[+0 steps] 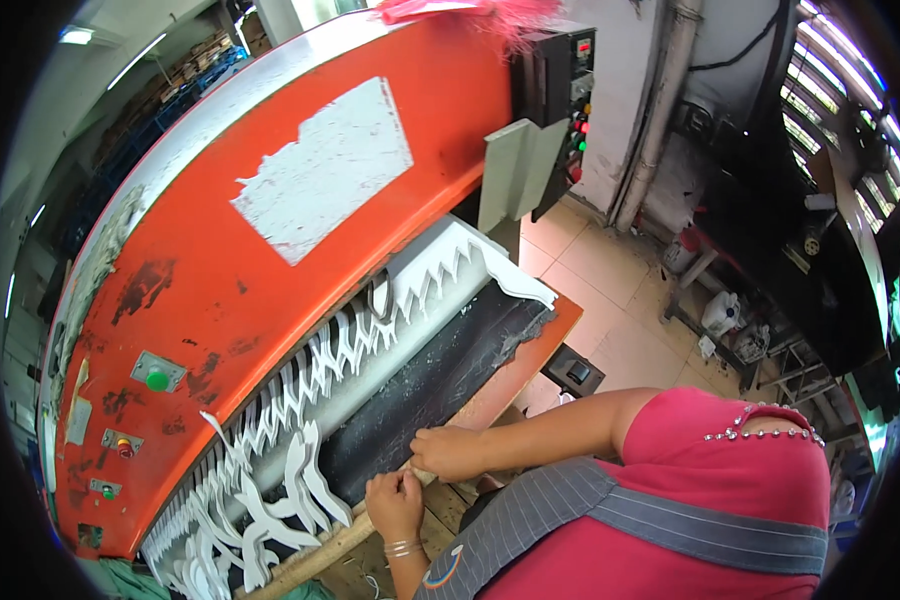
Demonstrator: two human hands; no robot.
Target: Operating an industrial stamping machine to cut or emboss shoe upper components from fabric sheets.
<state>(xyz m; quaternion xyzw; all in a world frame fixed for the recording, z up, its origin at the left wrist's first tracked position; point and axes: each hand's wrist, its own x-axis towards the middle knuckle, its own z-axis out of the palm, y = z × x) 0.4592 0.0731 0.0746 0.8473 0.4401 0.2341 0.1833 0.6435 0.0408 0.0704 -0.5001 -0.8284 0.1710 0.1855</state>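
Observation:
Both of my hands are at the front edge of the bed of a large orange-red machine (310, 120). My left hand (395, 505), with bracelets at the wrist, is closed beside a pale wooden bar (345, 540) along that edge. My right hand (450, 452) is curled just beyond it, against the edge of the black bed surface (410, 385). What the fingers of either hand hold, if anything, is hidden. To the left of my hands, wavy white cut strips (310, 480) lie loosely piled. A jagged white sheet (450, 265) stretches along the machine's opening.
The machine's front carries a green button (157, 380) and a red knob (124, 448). A control box (570, 110) with lights stands at its far end. On the tiled floor to the right are a white jug (720, 314) and a dark bench (760, 240).

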